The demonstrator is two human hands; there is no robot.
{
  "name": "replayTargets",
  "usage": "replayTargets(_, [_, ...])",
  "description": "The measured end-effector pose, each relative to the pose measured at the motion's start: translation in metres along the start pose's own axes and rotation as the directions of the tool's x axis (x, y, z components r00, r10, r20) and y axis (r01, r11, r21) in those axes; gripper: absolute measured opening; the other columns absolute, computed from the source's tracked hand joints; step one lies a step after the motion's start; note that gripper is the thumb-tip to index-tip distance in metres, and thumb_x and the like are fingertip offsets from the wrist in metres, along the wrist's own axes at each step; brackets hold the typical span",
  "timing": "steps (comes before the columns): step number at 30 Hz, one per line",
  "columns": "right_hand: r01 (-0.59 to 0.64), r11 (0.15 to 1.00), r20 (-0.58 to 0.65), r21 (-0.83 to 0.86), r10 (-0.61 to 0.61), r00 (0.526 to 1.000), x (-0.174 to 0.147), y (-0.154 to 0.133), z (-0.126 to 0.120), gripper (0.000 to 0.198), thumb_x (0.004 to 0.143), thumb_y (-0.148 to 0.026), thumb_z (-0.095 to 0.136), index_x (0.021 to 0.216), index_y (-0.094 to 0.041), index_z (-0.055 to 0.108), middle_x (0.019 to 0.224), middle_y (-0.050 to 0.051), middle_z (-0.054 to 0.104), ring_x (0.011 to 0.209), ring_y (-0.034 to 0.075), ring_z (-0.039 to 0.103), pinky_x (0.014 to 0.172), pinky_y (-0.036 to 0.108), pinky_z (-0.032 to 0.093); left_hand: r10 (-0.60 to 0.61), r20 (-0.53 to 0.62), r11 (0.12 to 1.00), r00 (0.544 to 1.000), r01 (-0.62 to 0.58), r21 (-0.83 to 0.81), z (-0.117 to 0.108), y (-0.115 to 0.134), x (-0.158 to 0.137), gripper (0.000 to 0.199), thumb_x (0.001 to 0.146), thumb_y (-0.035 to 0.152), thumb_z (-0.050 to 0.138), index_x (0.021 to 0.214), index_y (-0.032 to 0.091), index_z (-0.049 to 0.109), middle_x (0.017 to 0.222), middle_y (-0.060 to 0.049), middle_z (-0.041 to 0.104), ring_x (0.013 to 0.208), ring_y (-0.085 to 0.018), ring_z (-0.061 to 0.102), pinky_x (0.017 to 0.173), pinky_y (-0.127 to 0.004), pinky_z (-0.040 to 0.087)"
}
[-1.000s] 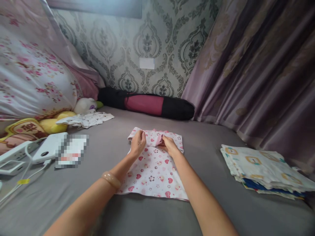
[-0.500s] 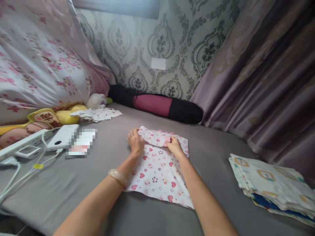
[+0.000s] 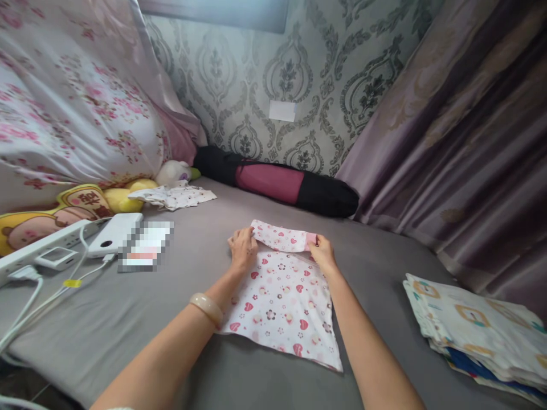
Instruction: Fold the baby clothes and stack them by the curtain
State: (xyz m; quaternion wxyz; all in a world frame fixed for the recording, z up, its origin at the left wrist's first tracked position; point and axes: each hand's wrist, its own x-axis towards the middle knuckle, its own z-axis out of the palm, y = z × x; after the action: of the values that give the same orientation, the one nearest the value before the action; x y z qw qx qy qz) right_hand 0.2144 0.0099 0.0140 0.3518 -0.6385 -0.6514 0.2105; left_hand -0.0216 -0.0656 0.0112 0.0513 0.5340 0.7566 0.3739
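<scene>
A small white shirt (image 3: 282, 302) printed with pink hearts and flowers lies flat in front of me, one sleeve (image 3: 277, 235) folded across its top. The pink cuff (image 3: 310, 241) of that sleeve is pinched in my right hand (image 3: 323, 254), at the upper right edge. At the upper left corner, my left hand (image 3: 243, 247) has its fingers curled onto the fold of the shirt; its fingertips are partly hidden. A pale bangle (image 3: 207, 308) circles my left wrist.
Folded patterned cloths (image 3: 478, 324) are stacked at right. To the left are a power strip (image 3: 47, 245), a white power bank (image 3: 115, 233), cables and a blurred-out item (image 3: 147, 247). A crumpled white garment (image 3: 175, 196), plush toys and a black-and-maroon bag (image 3: 273, 183) lie along the back.
My right hand has drawn the pink cuff to the right, out to the shirt's edge, and the folded sleeve lies straighter. The left hand stays at the upper left corner.
</scene>
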Motion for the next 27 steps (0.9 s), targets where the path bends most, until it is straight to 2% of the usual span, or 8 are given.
replayTargets(4, [-0.062, 0.994, 0.003, 0.093, 0.062, 0.998, 0.001, 0.012, -0.007, 0.036, 0.075, -0.022, 0.055, 0.110, -0.017, 0.066, 0.092, 0.006, 0.073, 0.079, 0.017, 0.067, 0.071, 0.026, 0.053, 0.106, 0.064, 0.992, 0.992, -0.110, 0.059, 0.000, 0.001, -0.003, 0.039, 0.086, 0.015, 0.037, 0.118, 0.023, 0.059, 0.119, -0.006, 0.066, 0.118, -0.025, 0.049, 0.101, -0.045, 0.030])
replayTargets(8, [-0.076, 0.993, -0.017, 0.086, 0.078, 0.997, 0.001, 0.022, -0.012, 0.036, 0.074, -0.022, 0.056, 0.109, -0.017, 0.066, 0.091, 0.005, 0.073, 0.079, 0.017, 0.068, 0.071, 0.027, 0.053, 0.186, 0.096, 0.976, 0.978, -0.196, 0.099, 0.002, -0.003, -0.004, 0.039, 0.087, 0.015, 0.037, 0.119, 0.023, 0.058, 0.124, -0.007, 0.065, 0.121, -0.024, 0.048, 0.100, -0.045, 0.029])
replayTargets(17, [-0.111, 0.991, -0.028, -0.073, 0.109, 0.994, -0.006, 0.027, -0.020, 0.033, 0.073, -0.018, 0.058, 0.104, -0.015, 0.068, 0.084, 0.005, 0.072, 0.079, 0.019, 0.067, 0.071, 0.026, 0.050, 0.252, 0.188, 0.933, 0.949, -0.290, 0.214, 0.009, -0.007, -0.004, 0.040, 0.092, 0.019, 0.035, 0.127, 0.026, 0.054, 0.142, -0.006, 0.052, 0.133, -0.027, 0.040, 0.107, -0.051, 0.026])
replayTargets(23, [-0.121, 0.969, -0.034, -0.213, 0.117, 0.993, -0.019, 0.017, -0.027, 0.036, 0.082, -0.017, 0.052, 0.116, -0.012, 0.063, 0.105, 0.013, 0.070, 0.096, 0.021, 0.065, 0.080, 0.026, 0.046, 0.268, 0.255, 0.906, 0.929, -0.333, 0.262, 0.009, -0.005, -0.004, 0.042, 0.096, 0.024, 0.028, 0.132, 0.024, 0.050, 0.148, -0.007, 0.045, 0.139, -0.030, 0.034, 0.110, -0.058, 0.023])
replayTargets(27, [-0.130, 0.919, -0.015, -0.372, 0.134, 0.991, -0.029, 0.006, -0.029, 0.038, 0.088, -0.019, 0.047, 0.124, -0.013, 0.057, 0.113, 0.014, 0.067, 0.103, 0.023, 0.064, 0.082, 0.027, 0.045, 0.255, 0.281, 0.899, 0.925, -0.334, 0.283, 0.012, -0.005, -0.004, 0.047, 0.098, 0.034, 0.025, 0.138, 0.022, 0.046, 0.151, -0.009, 0.041, 0.142, -0.032, 0.029, 0.111, -0.061, 0.018])
